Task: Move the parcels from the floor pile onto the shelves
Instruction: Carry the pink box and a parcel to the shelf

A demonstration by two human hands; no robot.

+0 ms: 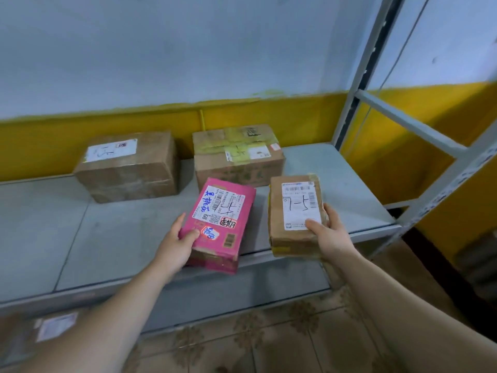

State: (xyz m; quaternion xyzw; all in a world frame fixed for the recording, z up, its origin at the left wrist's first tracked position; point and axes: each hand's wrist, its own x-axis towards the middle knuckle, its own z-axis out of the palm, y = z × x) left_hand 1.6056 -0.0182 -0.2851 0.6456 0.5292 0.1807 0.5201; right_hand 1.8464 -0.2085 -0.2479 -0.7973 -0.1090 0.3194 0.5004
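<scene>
My left hand grips the near left corner of a pink parcel with a white label, thumb on top. The parcel overhangs the front edge of the grey shelf. My right hand grips a small brown parcel with a white barcode label, thumb on the label, fingers round its right side. That parcel also sits over the shelf's front edge. Whether either parcel rests on the shelf or is held just above it, I cannot tell.
Two larger brown boxes stand at the back of the shelf, one on the left and one in the middle. A grey metal upright and crossbars frame the right end. A lower shelf holds a labelled parcel. Tiled floor lies below.
</scene>
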